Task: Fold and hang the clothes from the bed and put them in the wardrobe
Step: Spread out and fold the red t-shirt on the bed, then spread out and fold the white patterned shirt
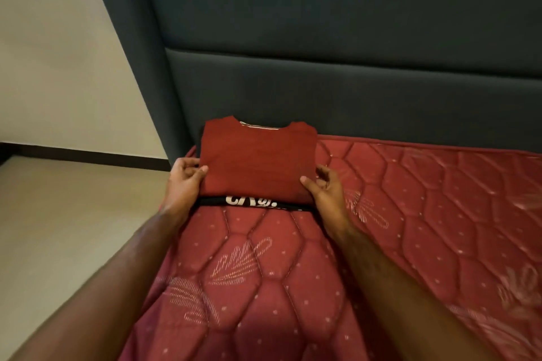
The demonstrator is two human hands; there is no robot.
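Note:
A folded dark red shirt (256,161) lies on top of a folded black garment with white print (252,203), both stacked at the head corner of the red quilted mattress (381,214). My left hand (183,182) holds the stack's left edge, thumb on the red shirt and fingers curled under. On the right edge my right hand (325,187) grips the same way, thumb on top. Most of the black garment is hidden beneath the red one.
A dark grey padded headboard (322,38) rises right behind the stack. The mattress edge drops to a beige floor (58,228) on the left, with a cream wall and dark skirting beyond. No wardrobe or hanger is in view.

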